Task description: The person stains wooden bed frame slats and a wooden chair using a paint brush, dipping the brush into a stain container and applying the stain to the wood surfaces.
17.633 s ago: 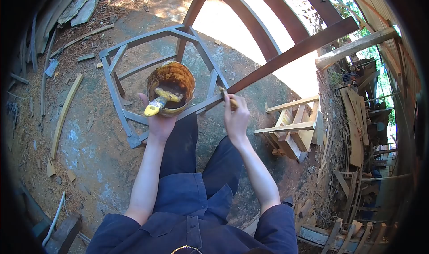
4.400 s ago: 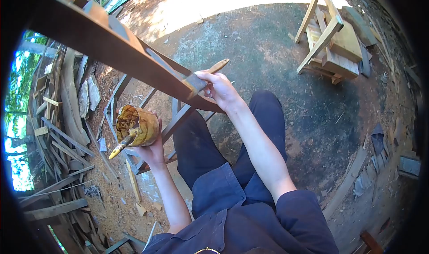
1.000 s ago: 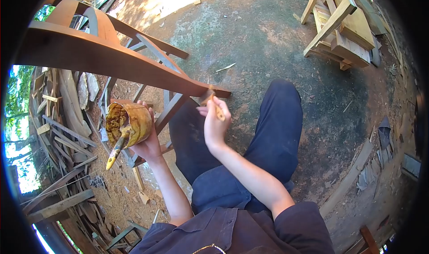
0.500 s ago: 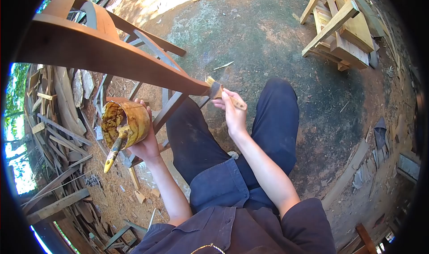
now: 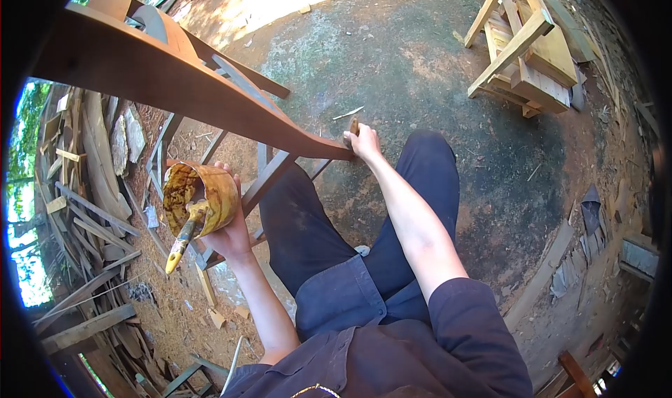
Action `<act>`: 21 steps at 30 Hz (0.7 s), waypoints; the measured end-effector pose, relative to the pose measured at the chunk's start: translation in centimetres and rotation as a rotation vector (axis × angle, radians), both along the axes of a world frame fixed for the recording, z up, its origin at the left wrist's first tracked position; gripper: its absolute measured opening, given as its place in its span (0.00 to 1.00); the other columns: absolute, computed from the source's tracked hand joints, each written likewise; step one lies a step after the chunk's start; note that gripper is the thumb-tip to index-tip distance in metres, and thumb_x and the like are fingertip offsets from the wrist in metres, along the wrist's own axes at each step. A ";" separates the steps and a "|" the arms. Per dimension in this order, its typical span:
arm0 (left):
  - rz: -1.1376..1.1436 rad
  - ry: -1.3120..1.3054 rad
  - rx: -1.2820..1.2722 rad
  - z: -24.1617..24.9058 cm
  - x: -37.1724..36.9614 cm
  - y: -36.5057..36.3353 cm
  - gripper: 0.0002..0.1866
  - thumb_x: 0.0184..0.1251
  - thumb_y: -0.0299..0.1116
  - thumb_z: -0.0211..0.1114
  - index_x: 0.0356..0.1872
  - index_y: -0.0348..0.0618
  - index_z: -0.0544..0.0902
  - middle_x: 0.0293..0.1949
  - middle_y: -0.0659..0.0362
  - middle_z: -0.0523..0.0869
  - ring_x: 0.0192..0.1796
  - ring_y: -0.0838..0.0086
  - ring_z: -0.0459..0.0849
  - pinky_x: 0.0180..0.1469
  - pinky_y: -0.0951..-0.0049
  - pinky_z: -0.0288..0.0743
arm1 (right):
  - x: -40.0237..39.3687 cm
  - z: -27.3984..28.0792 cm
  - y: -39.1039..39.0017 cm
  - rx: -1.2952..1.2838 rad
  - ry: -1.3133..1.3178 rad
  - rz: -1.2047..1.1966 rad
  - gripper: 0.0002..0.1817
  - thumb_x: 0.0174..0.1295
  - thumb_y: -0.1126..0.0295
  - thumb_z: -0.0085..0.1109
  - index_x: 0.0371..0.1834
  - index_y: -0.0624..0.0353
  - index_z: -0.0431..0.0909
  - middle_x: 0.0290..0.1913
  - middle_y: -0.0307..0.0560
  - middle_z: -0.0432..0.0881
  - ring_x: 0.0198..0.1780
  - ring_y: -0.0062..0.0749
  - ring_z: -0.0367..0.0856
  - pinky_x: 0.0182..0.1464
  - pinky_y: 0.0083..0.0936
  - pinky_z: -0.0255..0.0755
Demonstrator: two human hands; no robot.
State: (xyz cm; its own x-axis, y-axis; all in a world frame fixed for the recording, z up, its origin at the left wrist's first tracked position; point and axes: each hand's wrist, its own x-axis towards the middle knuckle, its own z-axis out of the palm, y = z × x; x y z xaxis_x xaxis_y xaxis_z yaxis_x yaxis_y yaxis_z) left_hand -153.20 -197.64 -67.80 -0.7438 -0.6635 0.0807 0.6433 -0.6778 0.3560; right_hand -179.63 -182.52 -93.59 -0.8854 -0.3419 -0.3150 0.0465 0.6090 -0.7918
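My left hand is wrapped round a stained yellowish pot, tilted so that its smeared inside shows. A brush with a yellow-tipped handle leans out over the pot's rim. In my right hand is a paintbrush, its handle pointing up and its bristles hidden by the hand and the wood. That hand is at the near end of a long, curved reddish-brown wooden piece, part of a larger piece of furniture that slants in from the upper left.
Grey wooden bars stand below the brown piece, close to my left leg. A pale wooden frame stands on the floor at the upper right. Scrap wood is heaped along the left, with offcuts on the sawdust.
My right hand has moved up slightly and turned, so the brush's bristles, visible before at the wood's end, are now hidden. The pot stays in my left hand.
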 end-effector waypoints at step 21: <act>0.013 -0.045 -0.019 -0.3 0.2 -0.4 0.43 0.83 0.52 0.58 0.86 0.42 0.49 0.85 0.36 0.47 0.86 0.41 0.48 0.88 0.41 0.40 | -0.2 0.2 -0.7 -0.070 -0.039 0.128 0.16 0.68 0.59 0.71 0.49 0.59 0.88 0.49 0.60 0.91 0.52 0.56 0.91 0.55 0.46 0.81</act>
State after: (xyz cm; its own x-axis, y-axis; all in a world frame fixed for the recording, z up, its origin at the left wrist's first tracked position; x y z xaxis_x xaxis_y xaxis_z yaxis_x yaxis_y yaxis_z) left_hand -153.04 -198.04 -68.11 -0.7383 -0.6719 0.0597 0.6349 -0.6624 0.3976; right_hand -179.85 -183.25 -93.43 -0.8205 -0.4736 -0.3202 0.0037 0.5557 -0.8314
